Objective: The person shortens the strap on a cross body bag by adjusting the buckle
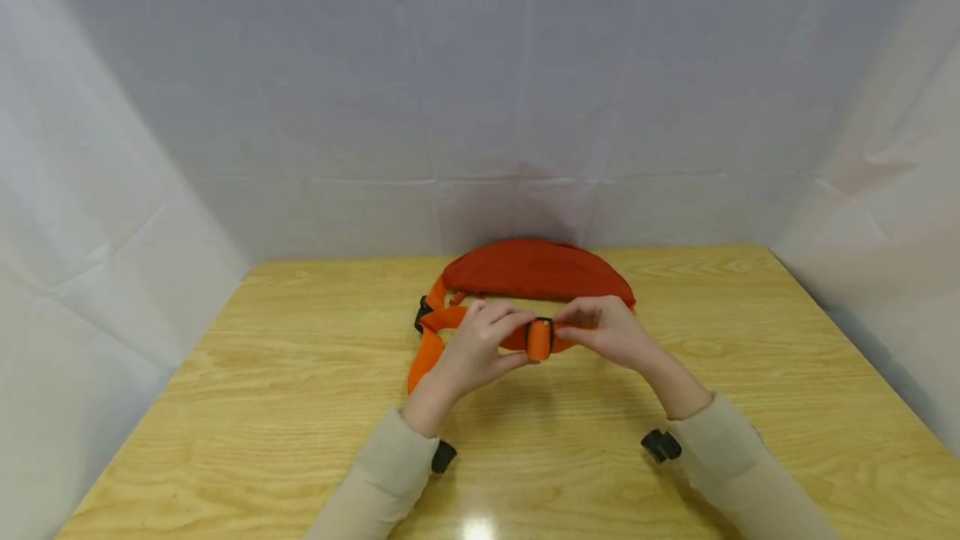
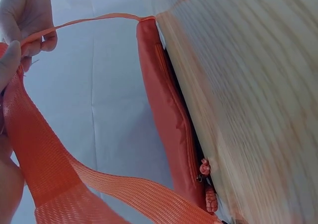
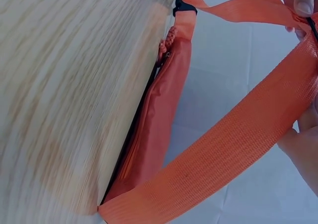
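Note:
A red waist bag point(image 1: 536, 269) lies at the back of the table, its orange strap point(image 1: 426, 361) brought forward to both hands. My left hand point(image 1: 480, 348) grips the strap beside a black slider point(image 1: 552, 335), thumb below and fingers above. An orange fold of webbing point(image 1: 538, 342) passes over that slider. On its other side, my right hand point(image 1: 613, 332) pinches the strap between thumb and fingers. In the right wrist view, a black buckle point(image 3: 185, 5) joins the strap near the bag's end. Cord zipper pulls point(image 2: 205, 167) hang from the bag in the left wrist view.
The wood-grain table point(image 1: 300, 407) runs back to a pale hanging sheet point(image 1: 480, 90), with more sheeting at both sides. Small black devices point(image 1: 444, 457) sit at the wrists by the beige sleeves point(image 1: 393, 461).

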`<state>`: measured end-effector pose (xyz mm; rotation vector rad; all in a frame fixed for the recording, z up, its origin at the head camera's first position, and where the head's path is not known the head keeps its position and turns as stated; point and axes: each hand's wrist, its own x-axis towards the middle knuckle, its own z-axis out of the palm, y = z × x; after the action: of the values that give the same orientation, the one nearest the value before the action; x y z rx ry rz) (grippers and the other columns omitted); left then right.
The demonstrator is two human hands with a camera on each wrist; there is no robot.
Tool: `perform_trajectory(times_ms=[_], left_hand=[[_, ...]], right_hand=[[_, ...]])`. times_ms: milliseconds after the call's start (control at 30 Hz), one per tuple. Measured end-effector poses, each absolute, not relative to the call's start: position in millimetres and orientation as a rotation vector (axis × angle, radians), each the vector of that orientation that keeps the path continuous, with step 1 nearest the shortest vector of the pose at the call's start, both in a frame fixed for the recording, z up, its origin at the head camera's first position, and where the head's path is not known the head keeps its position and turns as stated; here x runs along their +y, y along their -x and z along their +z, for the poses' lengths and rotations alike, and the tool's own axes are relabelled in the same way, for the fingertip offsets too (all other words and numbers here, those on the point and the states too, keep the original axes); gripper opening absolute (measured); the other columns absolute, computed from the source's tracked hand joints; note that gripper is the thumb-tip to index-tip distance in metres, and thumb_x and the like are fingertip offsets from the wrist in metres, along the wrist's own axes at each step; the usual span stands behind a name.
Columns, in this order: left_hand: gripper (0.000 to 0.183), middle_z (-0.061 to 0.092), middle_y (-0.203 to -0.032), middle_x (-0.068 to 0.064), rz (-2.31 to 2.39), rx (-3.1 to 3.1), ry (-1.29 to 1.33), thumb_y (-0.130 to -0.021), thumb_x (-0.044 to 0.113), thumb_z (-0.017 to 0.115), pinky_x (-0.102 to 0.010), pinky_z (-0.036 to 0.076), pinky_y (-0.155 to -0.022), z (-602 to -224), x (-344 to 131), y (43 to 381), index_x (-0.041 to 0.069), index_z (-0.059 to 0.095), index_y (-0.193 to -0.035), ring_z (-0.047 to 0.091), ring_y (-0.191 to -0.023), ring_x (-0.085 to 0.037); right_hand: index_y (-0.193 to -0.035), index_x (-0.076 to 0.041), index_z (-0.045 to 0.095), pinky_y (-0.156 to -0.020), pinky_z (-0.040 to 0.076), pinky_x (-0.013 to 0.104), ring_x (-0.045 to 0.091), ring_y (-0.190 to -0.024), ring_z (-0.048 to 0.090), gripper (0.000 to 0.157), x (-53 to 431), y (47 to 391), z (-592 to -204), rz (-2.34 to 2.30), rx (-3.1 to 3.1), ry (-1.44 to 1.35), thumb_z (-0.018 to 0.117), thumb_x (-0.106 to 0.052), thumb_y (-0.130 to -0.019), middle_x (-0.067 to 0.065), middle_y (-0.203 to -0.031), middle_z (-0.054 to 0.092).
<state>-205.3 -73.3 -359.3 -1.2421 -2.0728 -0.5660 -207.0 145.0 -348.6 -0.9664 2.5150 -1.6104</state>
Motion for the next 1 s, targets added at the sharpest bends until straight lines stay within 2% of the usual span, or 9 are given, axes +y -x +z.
perform_trajectory(times_ms=[233, 367, 567, 833, 1000], left_hand=[[0.048, 0.059, -0.092, -0.005, -0.598, -2.063, 1.216, -0.062, 0.021, 0.081, -0.031, 0.036, -0.071, -361, -76, 207, 0.001, 0.063, -0.102, 0.054, -0.084, -0.016], [0.049, 0.058, -0.092, -0.005, -0.596, -2.049, 1.216, -0.061, 0.019, 0.081, -0.031, 0.036, -0.069, -361, -77, 208, 0.0, 0.063, -0.103, 0.054, -0.083, -0.016], [0.049, 0.058, -0.093, -0.006, -0.585, -2.061, 1.224, -0.062, 0.017, 0.081, -0.031, 0.036, -0.069, -359, -75, 205, 0.001, 0.062, -0.104, 0.053, -0.083, -0.017], [0.05, 0.057, -0.093, -0.005, -0.59, -2.067, 1.237, -0.062, 0.016, 0.081, -0.032, 0.036, -0.07, -359, -75, 204, 0.002, 0.062, -0.105, 0.053, -0.084, -0.017], [0.049, 0.057, -0.095, -0.005, -0.607, -2.073, 1.238, -0.062, 0.018, 0.081, -0.033, 0.038, -0.073, -358, -74, 203, 0.003, 0.062, -0.105, 0.053, -0.086, -0.017]], right_hand=[[-0.106, 0.003, 0.061, -0.078, 0.045, 0.042, 0.031, -0.095, 0.055, 0.027, 152, 210, -353, -1.503, 2.537, 1.144, 0.064, -0.005, -0.08, 0.014, -0.103, 0.061], [-0.11, 0.004, 0.059, -0.078, 0.045, 0.039, 0.03, -0.099, 0.054, 0.03, 154, 211, -354, -1.463, 2.541, 1.208, 0.061, 0.0, -0.081, 0.016, -0.109, 0.058], [-0.108, 0.006, 0.059, -0.069, 0.048, 0.03, 0.027, -0.089, 0.058, 0.027, 157, 211, -355, -1.544, 2.469, 1.172, 0.059, 0.002, -0.081, 0.018, -0.105, 0.059], [-0.102, 0.006, 0.06, -0.067, 0.048, 0.029, 0.017, -0.082, 0.059, 0.023, 158, 212, -355, -1.573, 2.455, 1.091, 0.061, -0.005, -0.082, 0.019, -0.095, 0.061], [-0.102, 0.004, 0.061, -0.068, 0.048, 0.03, 0.018, -0.083, 0.058, 0.022, 156, 211, -352, -1.562, 2.454, 1.058, 0.062, -0.007, -0.082, 0.018, -0.096, 0.06]])
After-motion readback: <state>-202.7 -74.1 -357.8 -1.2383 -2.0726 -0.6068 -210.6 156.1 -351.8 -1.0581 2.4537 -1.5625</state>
